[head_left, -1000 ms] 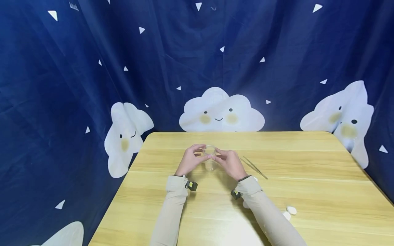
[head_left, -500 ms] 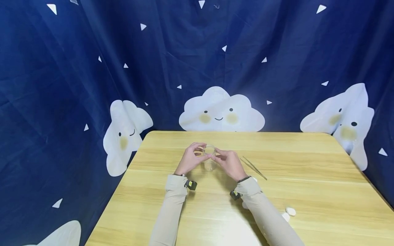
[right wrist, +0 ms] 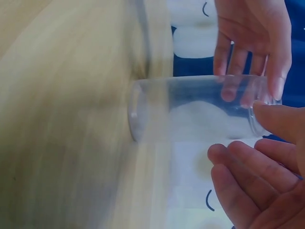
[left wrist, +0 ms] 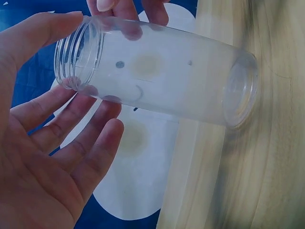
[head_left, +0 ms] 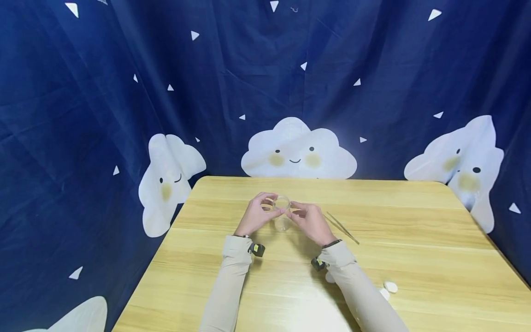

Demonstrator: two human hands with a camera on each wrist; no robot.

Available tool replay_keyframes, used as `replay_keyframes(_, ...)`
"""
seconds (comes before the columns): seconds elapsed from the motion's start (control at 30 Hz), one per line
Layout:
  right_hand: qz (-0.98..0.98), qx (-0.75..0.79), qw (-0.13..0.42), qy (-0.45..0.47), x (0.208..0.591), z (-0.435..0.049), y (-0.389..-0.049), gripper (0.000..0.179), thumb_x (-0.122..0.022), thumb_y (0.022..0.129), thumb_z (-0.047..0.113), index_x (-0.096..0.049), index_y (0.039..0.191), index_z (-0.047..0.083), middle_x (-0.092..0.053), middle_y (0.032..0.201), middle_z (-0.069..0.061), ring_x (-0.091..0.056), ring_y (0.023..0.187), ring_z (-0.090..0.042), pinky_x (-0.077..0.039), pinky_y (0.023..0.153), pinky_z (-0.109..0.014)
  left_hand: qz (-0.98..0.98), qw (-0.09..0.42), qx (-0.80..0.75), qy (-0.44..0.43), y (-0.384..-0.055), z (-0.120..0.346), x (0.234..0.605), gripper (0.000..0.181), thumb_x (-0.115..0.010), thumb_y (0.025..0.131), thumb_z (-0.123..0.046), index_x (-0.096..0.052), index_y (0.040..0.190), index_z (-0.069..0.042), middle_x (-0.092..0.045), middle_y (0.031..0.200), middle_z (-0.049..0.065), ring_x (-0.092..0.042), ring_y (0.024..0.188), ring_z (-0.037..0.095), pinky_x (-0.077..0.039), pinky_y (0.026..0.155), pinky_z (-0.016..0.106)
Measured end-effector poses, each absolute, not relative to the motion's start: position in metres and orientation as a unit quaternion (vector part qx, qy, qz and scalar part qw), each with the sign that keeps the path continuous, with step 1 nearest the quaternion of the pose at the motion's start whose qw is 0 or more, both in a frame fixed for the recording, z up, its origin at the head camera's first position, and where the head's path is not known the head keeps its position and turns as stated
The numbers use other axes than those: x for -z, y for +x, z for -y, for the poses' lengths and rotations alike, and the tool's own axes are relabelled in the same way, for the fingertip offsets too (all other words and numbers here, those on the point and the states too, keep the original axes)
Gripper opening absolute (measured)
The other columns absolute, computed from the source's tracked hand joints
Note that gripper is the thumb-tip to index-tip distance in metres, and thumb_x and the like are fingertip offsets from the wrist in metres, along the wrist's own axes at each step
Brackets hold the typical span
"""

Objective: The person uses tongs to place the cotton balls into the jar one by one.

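Observation:
A clear plastic jar (head_left: 283, 223) with a threaded, lidless neck stands upright between my hands, its base seemingly on the wooden table. My left hand (head_left: 256, 216) holds the neck, thumb on the near side and fingertips on the far side, as the left wrist view shows. From the opposite side my right hand (head_left: 310, 222) pinches the neck, its thumb at the rim in the right wrist view. Through the jar wall (left wrist: 162, 71) only the background shows. To the right of my right hand lie metal tweezers (head_left: 342, 228).
Several white, rounded flat pieces lie near my right forearm, among them one white piece (head_left: 391, 287) and another half-covered by the sleeve. The wooden table (head_left: 199, 276) reaches back to a dark blue curtain (head_left: 265, 69) with cloud prints.
Both hands keep their hold on the jar. The right thumb has shifted slightly to the right along the rim. The head view has moved a little; tweezers and white pieces lie as before.

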State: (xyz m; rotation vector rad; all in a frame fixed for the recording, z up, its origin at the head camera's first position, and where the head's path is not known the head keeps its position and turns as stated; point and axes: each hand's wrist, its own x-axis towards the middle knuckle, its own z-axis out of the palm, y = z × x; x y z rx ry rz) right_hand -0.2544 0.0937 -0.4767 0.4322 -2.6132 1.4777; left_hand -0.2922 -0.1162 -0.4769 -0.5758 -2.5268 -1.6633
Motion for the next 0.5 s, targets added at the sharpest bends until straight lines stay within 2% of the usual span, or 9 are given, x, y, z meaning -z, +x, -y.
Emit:
replay_keyframes(0.23, 0.872, -0.458, 0.075, 0.153, 0.463, -0.105, -0.251, 0.042, -0.071, 0.098, 0.019, -0.065, 0.135, -0.002, -0.072, 0.127, -0.021, -0.074, 0.108, -0.036, -0.061, 0.095, -0.051, 0.828, 0.030, 0.530, -0.182, -0.292, 0.115, 0.477, 0.060, -0.087, 0.084, -0.034, -0.065, 0.132, -0.006, -0.066, 0.131, 0.011, -0.068, 0.113, 0.028, -0.061, 0.098, 0.042)
replay_keyframes(0.5, 0.874, -0.452, 0.109, 0.140, 0.443, -0.129, -0.243, 0.040, -0.072, 0.098, 0.019, -0.068, 0.132, 0.000, -0.075, 0.120, -0.021, -0.075, 0.099, -0.033, -0.063, 0.088, -0.048, 0.829, 0.038, 0.527, -0.181, -0.294, 0.114, 0.481, 0.055, -0.086, 0.085, -0.034, -0.066, 0.131, -0.011, -0.066, 0.129, 0.007, -0.067, 0.110, 0.022, -0.062, 0.094, 0.039)
